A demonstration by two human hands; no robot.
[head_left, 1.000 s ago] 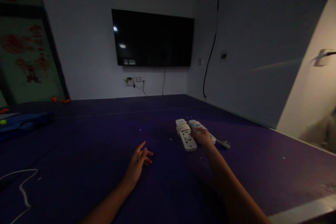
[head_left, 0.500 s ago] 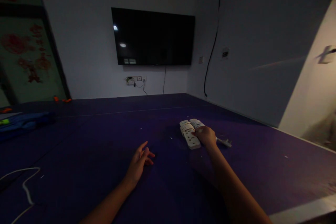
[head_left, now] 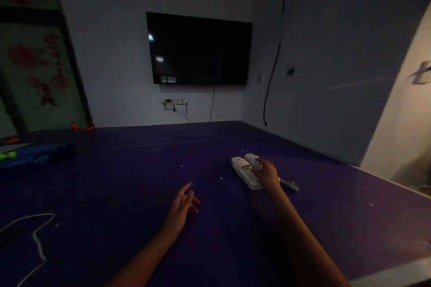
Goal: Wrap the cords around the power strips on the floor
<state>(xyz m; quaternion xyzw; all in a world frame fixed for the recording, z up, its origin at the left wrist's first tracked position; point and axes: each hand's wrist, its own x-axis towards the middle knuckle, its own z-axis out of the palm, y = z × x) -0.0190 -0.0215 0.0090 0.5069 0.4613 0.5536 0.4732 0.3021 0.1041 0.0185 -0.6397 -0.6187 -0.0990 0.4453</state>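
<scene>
1. Head view: two white power strips lie side by side on the purple surface (head_left: pixel 151 179), ahead of the person and right of centre. The left strip (head_left: pixel 249 179) shows more fully; the right strip (head_left: pixel 251 158) is mostly hidden.
2. The left strip's long axis slants from far left to near right, with cord wrapped round its far half.
3. The right hand (head_left: pixel 268 175) is much the nearer: it curls over the strips from the right, thumb side against the left strip. Whether its hidden fingers pinch that strip, I cannot tell.
4. The left hand (head_left: pixel 179 210) is loosely spread and holds nothing; the strips lie ahead and to its right, well apart.
5. A plug (head_left: pixel 292 185) lies just right of the right hand.
</scene>
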